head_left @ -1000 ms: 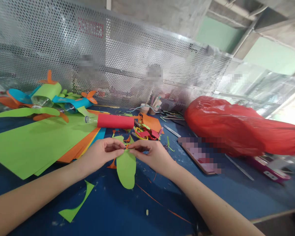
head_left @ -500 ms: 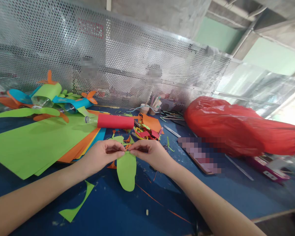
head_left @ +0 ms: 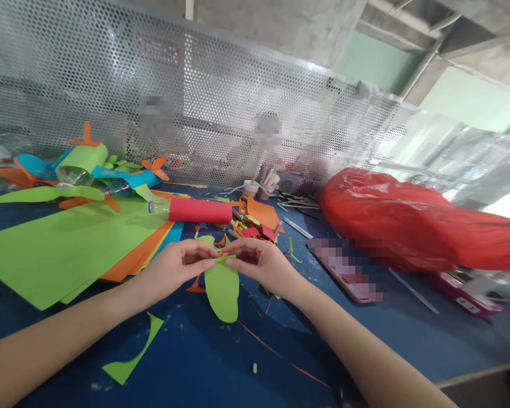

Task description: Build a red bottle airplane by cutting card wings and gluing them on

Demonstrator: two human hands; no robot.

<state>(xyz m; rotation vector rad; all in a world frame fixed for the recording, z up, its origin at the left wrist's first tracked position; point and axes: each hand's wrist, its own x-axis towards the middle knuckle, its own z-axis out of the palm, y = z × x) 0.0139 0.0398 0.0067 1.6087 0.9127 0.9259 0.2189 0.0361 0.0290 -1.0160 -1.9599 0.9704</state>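
Note:
Between my two hands is a green paper cut-out [head_left: 221, 292] with rounded lobes, one hanging toward me and another partly hidden behind my fingers. My left hand [head_left: 187, 262] pinches its narrow middle between thumb and fingertips. On the other side, my right hand [head_left: 257, 262] has its thumb and fingers closed at the same narrow part, where a thin fold of paper shows. Just beyond my hands lies a plastic bottle wrapped in red paper [head_left: 200, 210], its clear neck pointing left.
Green paper sheets [head_left: 63, 238] overlap orange and blue ones at left, behind them paper-covered bottle models [head_left: 83, 161]. A green scrap [head_left: 134, 354] lies in front. Right are a blurred-out phone-like slab [head_left: 344, 272] and a red plastic bag [head_left: 391, 221]. Perforated metal [head_left: 238, 90] stands behind.
The green cut-out has shifted slightly up and right, and its front lobe is raised a little. My right fingertips have moved slightly along the fold; both hands remain on the paper.

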